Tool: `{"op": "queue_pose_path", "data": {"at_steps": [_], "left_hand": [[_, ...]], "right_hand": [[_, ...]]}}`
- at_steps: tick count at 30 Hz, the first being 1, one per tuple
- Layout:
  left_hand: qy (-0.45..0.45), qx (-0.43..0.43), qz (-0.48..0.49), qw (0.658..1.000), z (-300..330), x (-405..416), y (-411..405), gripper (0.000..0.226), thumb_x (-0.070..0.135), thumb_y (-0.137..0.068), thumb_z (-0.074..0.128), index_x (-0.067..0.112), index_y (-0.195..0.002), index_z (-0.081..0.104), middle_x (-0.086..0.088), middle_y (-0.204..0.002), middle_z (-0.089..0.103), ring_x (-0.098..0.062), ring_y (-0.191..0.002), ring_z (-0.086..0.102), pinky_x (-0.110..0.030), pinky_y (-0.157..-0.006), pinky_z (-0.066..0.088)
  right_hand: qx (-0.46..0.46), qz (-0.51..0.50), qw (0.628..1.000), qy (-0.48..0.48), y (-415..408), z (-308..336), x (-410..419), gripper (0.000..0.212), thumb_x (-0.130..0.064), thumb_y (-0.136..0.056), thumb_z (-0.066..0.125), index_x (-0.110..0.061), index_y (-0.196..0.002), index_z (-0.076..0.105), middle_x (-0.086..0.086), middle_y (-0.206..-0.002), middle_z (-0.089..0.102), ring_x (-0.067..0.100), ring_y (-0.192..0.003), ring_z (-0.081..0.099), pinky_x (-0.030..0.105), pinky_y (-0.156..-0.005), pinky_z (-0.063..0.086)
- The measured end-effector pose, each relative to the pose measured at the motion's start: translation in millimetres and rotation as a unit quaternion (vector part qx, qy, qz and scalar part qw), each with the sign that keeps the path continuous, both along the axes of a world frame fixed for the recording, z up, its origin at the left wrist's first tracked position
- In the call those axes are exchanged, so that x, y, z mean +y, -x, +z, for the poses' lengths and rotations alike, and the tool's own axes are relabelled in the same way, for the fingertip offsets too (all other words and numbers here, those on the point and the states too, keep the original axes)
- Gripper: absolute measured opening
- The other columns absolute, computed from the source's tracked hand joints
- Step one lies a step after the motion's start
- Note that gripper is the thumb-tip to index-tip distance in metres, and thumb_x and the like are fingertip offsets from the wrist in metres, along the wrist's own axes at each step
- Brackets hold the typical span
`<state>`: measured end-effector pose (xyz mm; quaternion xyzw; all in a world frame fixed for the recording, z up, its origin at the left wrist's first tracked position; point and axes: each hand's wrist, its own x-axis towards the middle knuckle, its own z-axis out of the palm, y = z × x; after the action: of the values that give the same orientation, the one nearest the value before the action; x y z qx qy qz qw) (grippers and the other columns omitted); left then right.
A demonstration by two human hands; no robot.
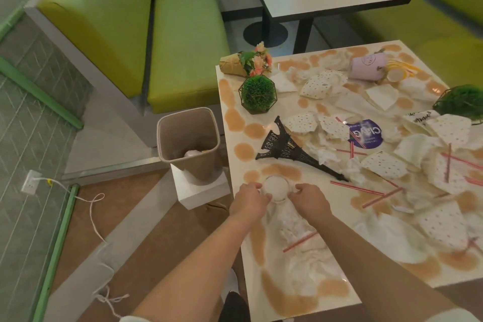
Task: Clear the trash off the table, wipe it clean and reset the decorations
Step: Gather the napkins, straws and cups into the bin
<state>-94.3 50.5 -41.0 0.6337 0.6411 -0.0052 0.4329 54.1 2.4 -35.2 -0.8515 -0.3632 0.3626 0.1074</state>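
A clear plastic cup (275, 188) with white paper inside stands near the left edge of the white table (285, 293). My left hand (248, 202) grips its left side and my right hand (311, 200) grips its right side. Brown spill stains (234, 119) ring the tabletop. Crumpled dotted napkins (384, 165), white tissues and red straws (356, 187) litter the middle and right. A black Eiffel Tower model (290, 150) lies on its side. A round green plant in a wire frame (257, 94) and a small flower bouquet (247, 63) sit at the far left corner.
A beige trash bin (188, 144) holding some trash stands on a white block left of the table. A tipped pink cup (366, 68) and a second green plant (462, 102) lie at the far right. A purple round lid (366, 133) sits mid-table. Green bench seats and another table stand behind.
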Motion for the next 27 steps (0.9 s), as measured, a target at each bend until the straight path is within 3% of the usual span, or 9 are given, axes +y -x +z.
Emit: {"op": "queue_pose_path", "data": {"at_steps": [6, 9, 12, 14, 18, 21, 24, 27], "left_hand": [[-0.016, 0.007, 0.019, 1.0, -4, -6, -11, 0.055, 0.046, -0.091, 0.059, 0.021, -0.139, 0.048, -0.003, -0.132, 0.047, -0.023, -0.118, 0.054, -0.041, -0.098, 0.047], [-0.002, -0.035, 0.08, 0.996, -3, -10, -14, 0.056, 0.043, -0.089, 0.065, 0.021, -0.137, 0.047, -0.002, -0.13, 0.052, -0.021, -0.117, 0.055, -0.04, -0.097, 0.047], [0.011, -0.104, 0.15, 0.983, -1, -9, -11, 0.05, 0.037, -0.089, 0.066, 0.023, -0.131, 0.043, 0.002, -0.113, 0.061, -0.02, -0.101, 0.062, -0.038, -0.092, 0.05], [0.019, -0.142, 0.185, 0.972, 2, -10, -7, 0.043, 0.031, -0.091, 0.065, 0.023, -0.125, 0.039, 0.005, -0.095, 0.061, -0.019, -0.082, 0.066, -0.036, -0.083, 0.053], [0.001, -0.205, 0.242, 0.948, 7, -4, 6, 0.041, 0.016, -0.093, 0.062, 0.017, -0.127, 0.038, 0.001, -0.083, 0.061, -0.018, -0.074, 0.064, -0.041, -0.085, 0.055], [-0.009, -0.247, 0.286, 0.926, 19, 12, 25, 0.036, 0.008, -0.095, 0.058, 0.019, -0.123, 0.039, -0.002, -0.085, 0.061, -0.015, -0.069, 0.062, -0.037, -0.079, 0.056], [-0.01, -0.26, 0.327, 0.908, 24, 36, 49, 0.033, 0.006, -0.094, 0.058, 0.02, -0.121, 0.044, -0.006, -0.101, 0.064, -0.017, -0.077, 0.065, -0.032, -0.072, 0.057], [-0.008, -0.266, 0.358, 0.895, 26, 64, 72, 0.029, 0.007, -0.096, 0.057, 0.017, -0.121, 0.047, -0.004, -0.11, 0.06, -0.018, -0.082, 0.063, -0.027, -0.069, 0.056]], "right_hand": [[0.034, 0.024, 0.999, -0.007, -1, -4, 0, 0.042, -0.036, -0.084, 0.056, -0.024, -0.123, 0.065, 0.005, -0.112, 0.066, 0.025, -0.098, 0.064, 0.035, -0.084, 0.052], [0.031, 0.024, 0.999, -0.012, 3, 4, 0, 0.036, -0.033, -0.089, 0.055, -0.028, -0.123, 0.065, -0.001, -0.111, 0.069, 0.023, -0.102, 0.062, 0.033, -0.088, 0.046], [0.026, 0.007, 0.999, -0.035, 7, 7, 3, 0.039, -0.031, -0.091, 0.052, -0.031, -0.129, 0.06, -0.005, -0.118, 0.067, 0.021, -0.113, 0.058, 0.033, -0.092, 0.032], [0.037, 0.004, 0.998, -0.056, 11, 10, 5, 0.039, -0.027, -0.09, 0.051, -0.031, -0.127, 0.062, -0.008, -0.11, 0.068, 0.02, -0.111, 0.057, 0.033, -0.09, 0.03], [0.072, 0.016, 0.994, -0.081, 24, 20, 17, 0.034, -0.026, -0.09, 0.054, -0.03, -0.12, 0.067, -0.01, -0.09, 0.066, 0.021, -0.098, 0.062, 0.037, -0.092, 0.045], [0.119, 0.021, 0.987, -0.105, 41, 25, 36, 0.033, -0.026, -0.091, 0.056, -0.025, -0.122, 0.067, -0.004, -0.106, 0.07, 0.018, -0.096, 0.063, 0.037, -0.09, 0.05], [0.139, 0.022, 0.982, -0.124, 59, 27, 55, 0.037, -0.022, -0.093, 0.055, -0.019, -0.129, 0.062, 0.002, -0.121, 0.066, 0.015, -0.096, 0.058, 0.031, -0.087, 0.047], [0.154, 0.025, 0.979, -0.131, 76, 28, 75, 0.037, -0.021, -0.094, 0.055, -0.018, -0.13, 0.06, 0.002, -0.11, 0.063, 0.016, -0.093, 0.057, 0.03, -0.082, 0.045]]}}
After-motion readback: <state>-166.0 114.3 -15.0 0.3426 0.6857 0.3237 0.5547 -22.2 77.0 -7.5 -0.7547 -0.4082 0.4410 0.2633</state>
